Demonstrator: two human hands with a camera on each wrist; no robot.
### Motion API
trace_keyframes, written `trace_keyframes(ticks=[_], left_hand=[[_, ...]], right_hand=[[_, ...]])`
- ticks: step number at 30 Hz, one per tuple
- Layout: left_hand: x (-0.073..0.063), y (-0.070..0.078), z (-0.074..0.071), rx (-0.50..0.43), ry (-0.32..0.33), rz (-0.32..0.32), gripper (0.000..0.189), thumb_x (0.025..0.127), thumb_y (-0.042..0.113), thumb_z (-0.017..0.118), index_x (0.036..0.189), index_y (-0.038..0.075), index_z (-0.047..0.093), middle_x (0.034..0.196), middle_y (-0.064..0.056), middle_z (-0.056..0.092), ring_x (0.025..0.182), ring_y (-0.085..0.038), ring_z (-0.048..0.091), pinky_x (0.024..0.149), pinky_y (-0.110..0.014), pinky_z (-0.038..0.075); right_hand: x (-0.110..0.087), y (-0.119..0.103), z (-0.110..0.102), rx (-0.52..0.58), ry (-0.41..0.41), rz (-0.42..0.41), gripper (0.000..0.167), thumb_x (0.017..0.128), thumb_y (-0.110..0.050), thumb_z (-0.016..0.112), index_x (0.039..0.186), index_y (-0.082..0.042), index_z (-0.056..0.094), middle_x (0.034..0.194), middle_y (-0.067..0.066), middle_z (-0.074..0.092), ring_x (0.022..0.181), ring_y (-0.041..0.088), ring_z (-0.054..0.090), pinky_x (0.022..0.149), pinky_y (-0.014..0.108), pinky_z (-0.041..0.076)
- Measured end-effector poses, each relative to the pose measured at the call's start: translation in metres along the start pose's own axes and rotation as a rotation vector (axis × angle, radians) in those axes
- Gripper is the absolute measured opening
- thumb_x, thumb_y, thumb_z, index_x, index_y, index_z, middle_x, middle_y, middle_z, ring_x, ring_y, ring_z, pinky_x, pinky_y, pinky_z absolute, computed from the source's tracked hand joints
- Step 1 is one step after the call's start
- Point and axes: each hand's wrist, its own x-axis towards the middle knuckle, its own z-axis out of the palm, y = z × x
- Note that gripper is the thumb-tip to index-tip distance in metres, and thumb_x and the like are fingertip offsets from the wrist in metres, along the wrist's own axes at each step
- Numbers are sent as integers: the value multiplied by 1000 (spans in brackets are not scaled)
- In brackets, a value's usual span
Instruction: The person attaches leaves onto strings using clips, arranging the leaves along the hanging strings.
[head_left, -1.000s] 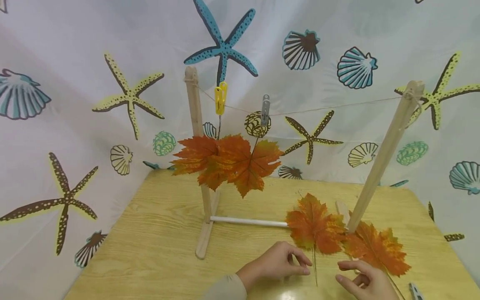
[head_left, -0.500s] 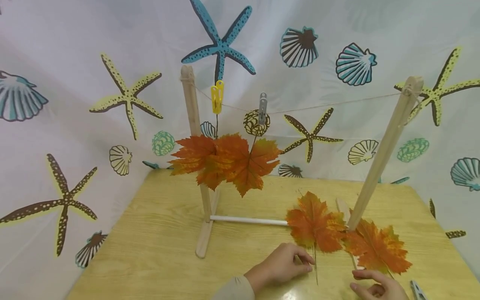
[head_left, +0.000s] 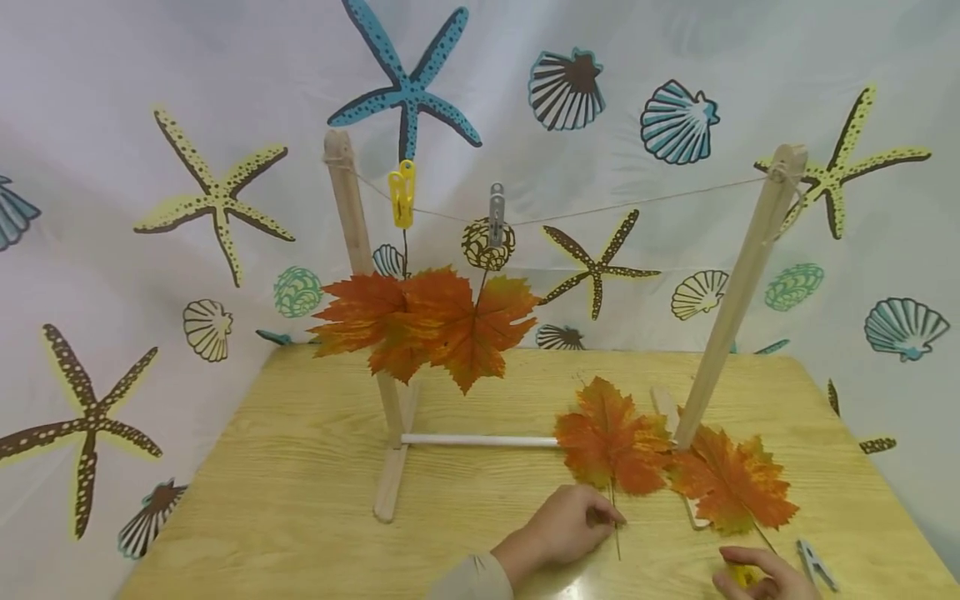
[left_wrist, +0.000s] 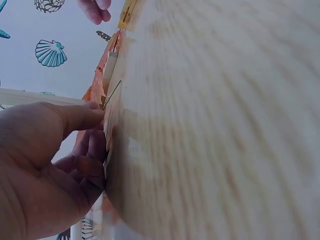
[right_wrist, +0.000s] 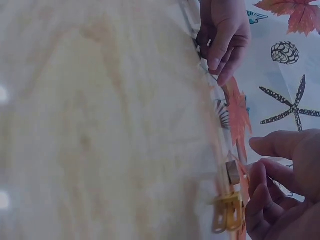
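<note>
In the head view, my left hand (head_left: 573,525) pinches the stem of an orange maple leaf (head_left: 611,442) that lies on the table. The left wrist view shows this thin stem (left_wrist: 113,94) coming out at the fingertips. My right hand (head_left: 768,577) hovers with thumb and fingers apart over a yellow clothespin (head_left: 742,575), partly hidden beneath it. From the right wrist, that clothespin (right_wrist: 229,212) appears beside the fingers, not gripped. A second maple leaf (head_left: 735,482) lies just beyond the right hand. A grey clothespin (head_left: 816,565) rests to its right.
A wooden stand with a left post (head_left: 347,200), a right post (head_left: 738,300) and a white crossbar (head_left: 480,440) carries a string. Two maple leaves (head_left: 472,329) hang from it by a yellow clothespin (head_left: 402,196) and a grey one (head_left: 497,215). Patterned cloth surrounds the table (head_left: 300,500).
My right hand has moved rightward and down, away from the near leaf to the yellow clothespin. My left fingertips have closed in on the stem. The head view has shifted slightly.
</note>
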Motion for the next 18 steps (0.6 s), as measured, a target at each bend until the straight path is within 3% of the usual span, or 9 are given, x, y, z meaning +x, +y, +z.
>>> trace_keyframes(ticks=[4, 9, 12, 16, 18], left_hand=[[1, 1, 0, 36, 37, -6, 19, 91, 7, 70, 104, 17, 80, 87, 8, 68, 77, 4, 53, 71, -17, 47], [4, 3, 2, 94, 49, -4, 20, 91, 7, 69, 104, 19, 80, 86, 11, 65, 78, 5, 52, 72, -17, 46], [7, 2, 4, 127, 57, 0, 21, 91, 8, 69, 104, 21, 80, 87, 11, 64, 79, 5, 53, 72, -16, 46], [8, 2, 8, 183, 74, 1, 22, 92, 10, 69, 105, 24, 80, 86, 12, 62, 78, 5, 52, 71, -16, 46], [8, 3, 9, 215, 80, 7, 22, 92, 11, 69, 105, 25, 80, 85, 12, 62, 77, 4, 52, 69, -16, 45]], right_hand=[[1, 8, -1, 31, 25, -8, 66, 82, -36, 80, 133, 3, 60, 106, 15, 72, 63, 22, 67, 57, 34, 56], [2, 18, -4, 109, 17, 5, 71, 81, -28, 82, 137, 4, 55, 84, 11, 74, 63, 23, 69, 57, 35, 57], [7, 26, -10, 123, -24, -2, 76, 82, -26, 80, 142, 7, 48, 104, 23, 73, 68, 24, 71, 61, 35, 58], [20, 35, -20, 3, -107, -30, 83, 84, -33, 79, 144, 12, 42, 142, 34, 48, 101, 32, 70, 79, 39, 59], [25, 39, -21, -68, -100, -30, 90, 82, -41, 81, 143, 12, 43, 146, 36, 44, 114, 37, 64, 85, 42, 57]])
